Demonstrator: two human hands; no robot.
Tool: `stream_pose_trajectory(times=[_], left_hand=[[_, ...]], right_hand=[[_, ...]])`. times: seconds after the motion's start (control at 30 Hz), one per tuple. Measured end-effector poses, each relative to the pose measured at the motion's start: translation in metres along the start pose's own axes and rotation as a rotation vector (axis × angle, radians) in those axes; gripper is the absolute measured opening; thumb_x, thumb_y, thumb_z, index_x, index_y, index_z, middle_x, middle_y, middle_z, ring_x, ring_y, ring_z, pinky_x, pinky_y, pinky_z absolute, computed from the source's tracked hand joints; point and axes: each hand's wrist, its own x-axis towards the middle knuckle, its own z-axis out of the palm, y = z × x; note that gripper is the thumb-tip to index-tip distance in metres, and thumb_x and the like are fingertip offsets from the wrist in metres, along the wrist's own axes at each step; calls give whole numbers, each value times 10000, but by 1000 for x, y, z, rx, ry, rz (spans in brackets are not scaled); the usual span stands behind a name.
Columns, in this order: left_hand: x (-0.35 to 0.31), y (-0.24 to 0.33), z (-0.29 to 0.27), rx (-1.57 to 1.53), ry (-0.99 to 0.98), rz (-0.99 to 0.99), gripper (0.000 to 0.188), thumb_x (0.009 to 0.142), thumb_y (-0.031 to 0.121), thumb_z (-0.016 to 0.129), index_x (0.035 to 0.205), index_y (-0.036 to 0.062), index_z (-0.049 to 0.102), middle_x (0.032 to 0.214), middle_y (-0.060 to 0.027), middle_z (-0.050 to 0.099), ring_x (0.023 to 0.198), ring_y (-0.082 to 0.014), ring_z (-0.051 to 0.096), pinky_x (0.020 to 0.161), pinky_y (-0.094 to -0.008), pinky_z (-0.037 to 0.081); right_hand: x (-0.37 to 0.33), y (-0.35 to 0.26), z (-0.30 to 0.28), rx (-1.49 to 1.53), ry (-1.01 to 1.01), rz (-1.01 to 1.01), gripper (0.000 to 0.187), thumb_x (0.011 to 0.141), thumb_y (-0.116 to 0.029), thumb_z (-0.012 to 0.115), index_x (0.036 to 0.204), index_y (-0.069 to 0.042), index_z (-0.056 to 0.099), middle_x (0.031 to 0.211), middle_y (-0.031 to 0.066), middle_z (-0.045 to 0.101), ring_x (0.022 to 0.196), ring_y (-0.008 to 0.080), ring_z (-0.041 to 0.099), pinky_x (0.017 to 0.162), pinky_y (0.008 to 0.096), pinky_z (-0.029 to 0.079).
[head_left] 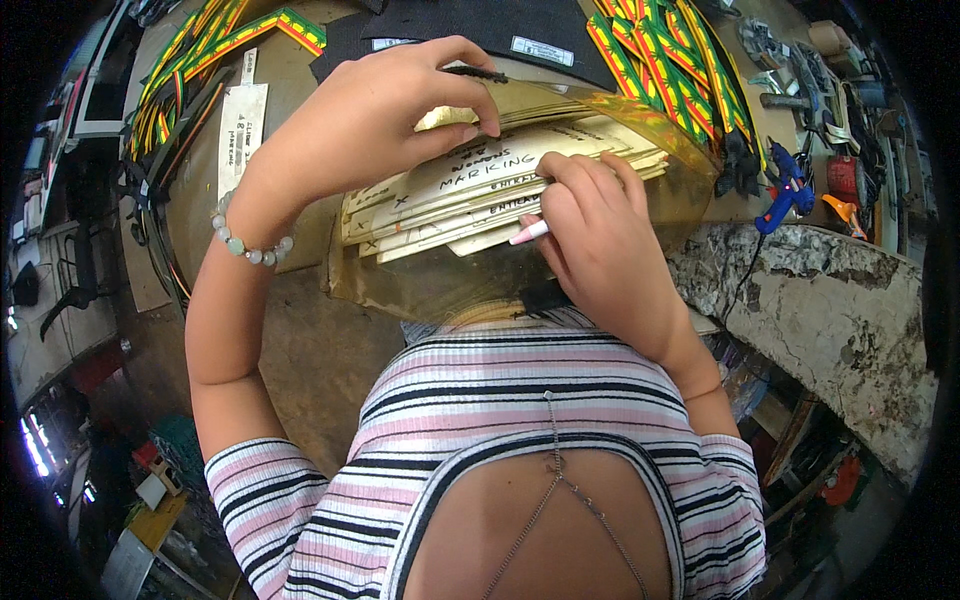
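Head view: two hands over a bag [385, 288] of cream cards [430, 195]

The cards lie in an uneven, layered stack in the centre of the frame, with black handwriting on them, inside or on the see-through, amber-tinted bag. Below the stack, the bag reaches down close to the striped shirt [510, 375].

The left hand [370, 115] arches over the stack's upper left. Its thumb and forefinger are bent with their tips close together, a narrow gap at most; whether they pinch anything, I cannot tell. A bead bracelet [250, 250] circles that wrist. The right hand [605, 225] has its fingers curled at the stack's right side, holding a pen [530, 232] with a pink end. Both hands stand in the way, hiding parts of the cards.

Around them, the counter [292, 85] is crowded. Green, yellow and red ribbons [215, 55] lie at the upper left, and more ribbons [650, 60] at the upper right. Dark cloth [450, 28] with white labels fills the top centre. A narrow white card [240, 140] with writing lies left of the left wrist. At the right of the frame are a blue glue gun [790, 190], a hammer [785, 101] and a red spool [843, 180].
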Motion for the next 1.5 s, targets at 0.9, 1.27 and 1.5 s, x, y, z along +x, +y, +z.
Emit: stream_pose_trajectory(times=[0.9, 1.27, 1.5], left_hand=[[5, -23, -2, -230, -67, -60, 239, 842, 211, 760, 1069, 137, 774, 1226, -158, 638, 1012, -294, 638, 876, -373, 508], [5, -29, -2, -180, -91, -28, 201, 870, 171, 736, 1064, 131, 773, 1272, -118, 607, 1042, -227, 617, 819, -320, 504], [7, -7, -10, -27, -153, -105, 167, 847, 158, 760, 993, 78, 765, 1303, -111, 597, 1084, -225, 615, 818, -314, 509]], right_hand=[[2, 0, 5, 106, 75, 43, 313, 865, -212, 704, 1009, 17, 547, 1389, 197, 518, 1243, 379, 492, 1043, 476, 380], [0, 0, 4, 85, 96, -6, 313, 866, -219, 704, 961, 33, 545, 1344, 230, 550, 1233, 415, 522, 1084, 504, 391], [1, -1, 4, 83, 97, -19, 304, 866, -207, 705, 951, 36, 543, 1295, 238, 566, 1210, 416, 531, 1070, 498, 406]])
